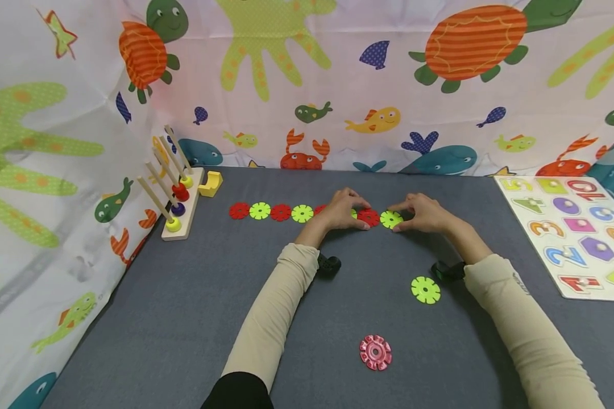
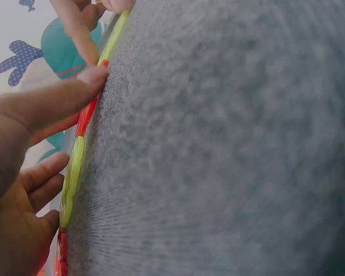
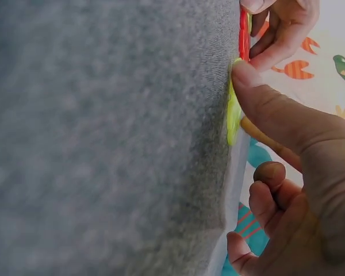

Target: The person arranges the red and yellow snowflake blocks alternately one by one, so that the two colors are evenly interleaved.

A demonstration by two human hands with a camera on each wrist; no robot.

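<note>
A row of flower-shaped discs, alternating red and yellow-green, runs across the grey table. My left hand holds the red disc near the row's right end between thumb and fingers, hiding part of the row. At that end, my right hand pinches a yellow-green disc by its edge, thumb on the near side. The two discs meet edge to edge; whether they interlock I cannot tell. Closer to me lie a loose yellow-green disc and a pinkish-red disc.
On the left stands a wooden peg stand with coloured rings, beside a yellow block. A number and shape puzzle board lies at the right. Behind the table hangs a cloth printed with sea animals.
</note>
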